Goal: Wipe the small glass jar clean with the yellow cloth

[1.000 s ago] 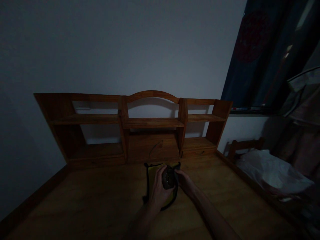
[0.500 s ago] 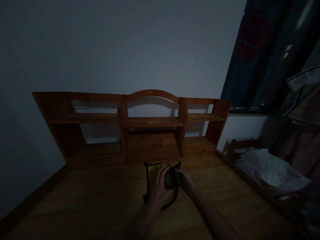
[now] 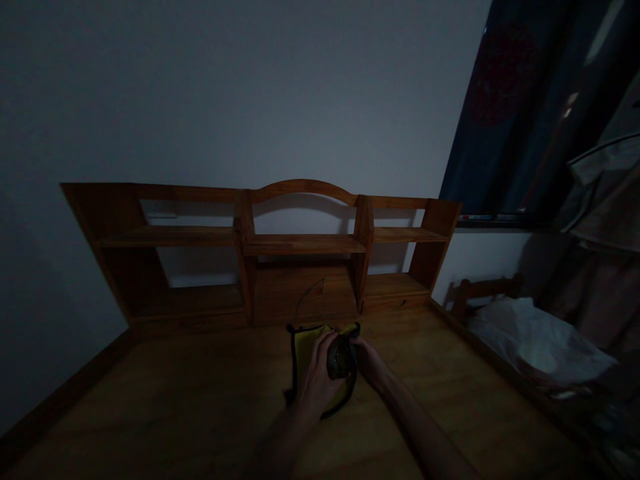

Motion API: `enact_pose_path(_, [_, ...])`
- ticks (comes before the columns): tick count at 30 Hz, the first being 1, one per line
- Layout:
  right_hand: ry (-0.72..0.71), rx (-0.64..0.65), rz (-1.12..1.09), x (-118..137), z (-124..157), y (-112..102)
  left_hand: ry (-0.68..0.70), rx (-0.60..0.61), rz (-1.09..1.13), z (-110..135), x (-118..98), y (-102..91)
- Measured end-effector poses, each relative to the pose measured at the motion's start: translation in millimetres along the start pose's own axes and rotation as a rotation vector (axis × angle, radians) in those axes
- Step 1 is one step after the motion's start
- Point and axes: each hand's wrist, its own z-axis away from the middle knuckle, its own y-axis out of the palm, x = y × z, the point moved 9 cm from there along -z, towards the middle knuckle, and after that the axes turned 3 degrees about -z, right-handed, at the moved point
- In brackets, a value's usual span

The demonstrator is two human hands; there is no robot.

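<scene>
A yellow cloth-like piece with black edging (image 3: 302, 347) lies on the wooden tabletop; it may be a bag, but the dim light hides its kind. Over it, my left hand (image 3: 318, 373) is closed around a dark rounded object (image 3: 339, 360) with a faint glint on its face. My right hand (image 3: 367, 357) is at the right side of that object, its fingers pinched at the black edging near the upper right corner. Those fingertips are partly hidden. A black-trimmed edge curves down between the dark object and my right forearm.
Behind the tabletop (image 3: 200, 400) stands a wooden shelf unit (image 3: 305, 245) against the wall. A raised rim runs along the table's right side. Beyond it are a white plastic bag (image 3: 535, 333), a wooden chair back (image 3: 487, 288) and hanging clothes (image 3: 605, 220).
The whole view has shifted slightly. Both hands, the dark object and the yellow piece keep nearly the same places relative to each other.
</scene>
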Motion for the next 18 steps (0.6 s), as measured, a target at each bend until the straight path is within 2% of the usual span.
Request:
enact_pose_path(5, [0.011, 0.004, 0.007, -1.4, 0.7, 0.5, 0.004, -0.017, -0.014, 0.2, -0.6, -0.9])
enact_pose_path(14, [0.042, -0.031, 0.028, -9.4, -3.5, -12.3, 0.025, -0.027, -0.031, -0.4, -1.3, -1.6])
enact_pose_path(18, [0.027, -0.019, 0.046, -6.6, -1.4, -8.4, 0.021, -0.02, -0.022, -0.4, -1.1, -1.1])
